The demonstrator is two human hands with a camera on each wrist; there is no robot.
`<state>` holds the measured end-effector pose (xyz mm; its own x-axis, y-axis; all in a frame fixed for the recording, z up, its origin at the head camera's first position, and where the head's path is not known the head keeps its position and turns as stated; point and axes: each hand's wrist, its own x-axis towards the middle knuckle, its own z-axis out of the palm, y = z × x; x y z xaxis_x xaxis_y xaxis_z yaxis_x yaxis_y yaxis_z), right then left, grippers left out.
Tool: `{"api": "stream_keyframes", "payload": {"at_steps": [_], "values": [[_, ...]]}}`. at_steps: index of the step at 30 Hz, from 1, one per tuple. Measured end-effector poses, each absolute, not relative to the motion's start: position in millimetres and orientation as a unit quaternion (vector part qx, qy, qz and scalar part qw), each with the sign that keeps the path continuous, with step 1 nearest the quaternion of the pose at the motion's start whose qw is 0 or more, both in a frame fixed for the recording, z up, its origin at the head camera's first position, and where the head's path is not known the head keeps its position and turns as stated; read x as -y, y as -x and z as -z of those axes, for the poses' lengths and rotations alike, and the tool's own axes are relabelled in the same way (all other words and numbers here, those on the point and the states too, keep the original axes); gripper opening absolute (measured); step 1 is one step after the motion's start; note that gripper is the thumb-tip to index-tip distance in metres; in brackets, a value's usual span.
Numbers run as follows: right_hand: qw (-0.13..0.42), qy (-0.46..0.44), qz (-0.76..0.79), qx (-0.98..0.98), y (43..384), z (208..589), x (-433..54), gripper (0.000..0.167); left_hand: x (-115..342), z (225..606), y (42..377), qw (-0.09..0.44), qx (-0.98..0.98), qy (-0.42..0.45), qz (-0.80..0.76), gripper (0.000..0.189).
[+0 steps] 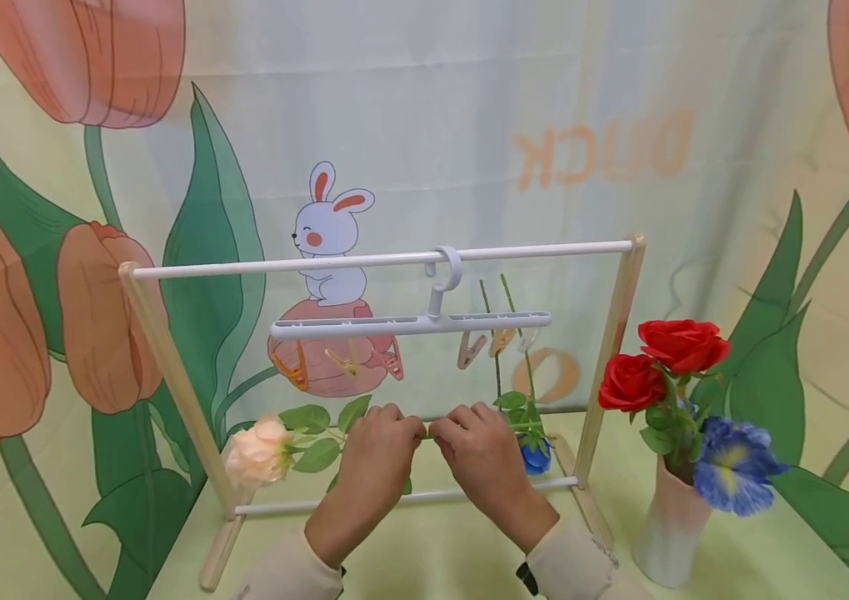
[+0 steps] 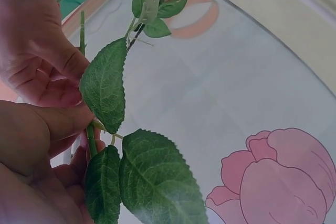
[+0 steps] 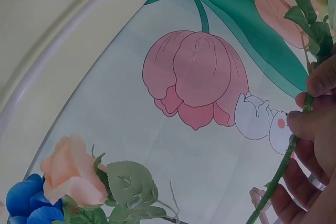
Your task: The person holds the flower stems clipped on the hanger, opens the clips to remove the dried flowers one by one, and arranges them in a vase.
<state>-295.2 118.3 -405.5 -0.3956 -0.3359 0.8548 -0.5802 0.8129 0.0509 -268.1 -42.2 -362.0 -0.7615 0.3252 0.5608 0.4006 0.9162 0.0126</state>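
Note:
A peach artificial rose (image 1: 257, 452) lies sideways in front of the rack, its bloom to the left. My left hand (image 1: 382, 454) pinches its green stem beside the leaves (image 2: 157, 177). Close by, my right hand (image 1: 486, 450) grips the same stem (image 3: 283, 166) with thumb and fingers. Above both hands a grey hanger (image 1: 402, 325) hangs from the white rod, bearing several small clips, including an orange clip (image 1: 292, 367) on its left. From its right side hang upside-down flowers: a blue one (image 1: 536, 458), and a second peach rose (image 3: 73, 171) visible in the right wrist view.
The wooden rack (image 1: 177, 392) stands around the hanger, with a white lower bar (image 1: 439, 497) behind my hands. At the right, a pink-and-white vase (image 1: 671, 525) holds red roses (image 1: 682, 346) and a blue iris (image 1: 737, 467). A printed curtain (image 1: 469, 167) closes off the back.

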Motion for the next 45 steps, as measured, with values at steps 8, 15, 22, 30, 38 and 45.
{"api": "stream_keyframes", "payload": {"at_steps": [8,15,22,30,38,45], "values": [[0.487,-0.281,-0.147,0.814,294,406,-119,0.021,40,364,263,0.322,0.923,0.186,0.095,0.012],[0.484,-0.262,-0.174,0.817,293,405,-124,0.017,38,370,261,0.389,0.872,0.239,0.174,0.016],[0.489,-0.248,-0.202,0.812,293,404,-133,0.018,35,377,259,0.459,0.800,0.322,0.214,0.019],[0.504,-0.227,-0.243,0.797,289,400,-143,0.014,29,394,254,0.409,0.821,0.345,0.200,0.020],[0.523,-0.197,-0.308,0.770,280,392,-155,0.022,21,403,264,0.281,0.895,0.269,0.217,0.005],[0.506,-0.135,-0.363,0.771,272,391,-173,0.021,9,411,286,0.279,0.884,0.243,0.287,0.004]]}}
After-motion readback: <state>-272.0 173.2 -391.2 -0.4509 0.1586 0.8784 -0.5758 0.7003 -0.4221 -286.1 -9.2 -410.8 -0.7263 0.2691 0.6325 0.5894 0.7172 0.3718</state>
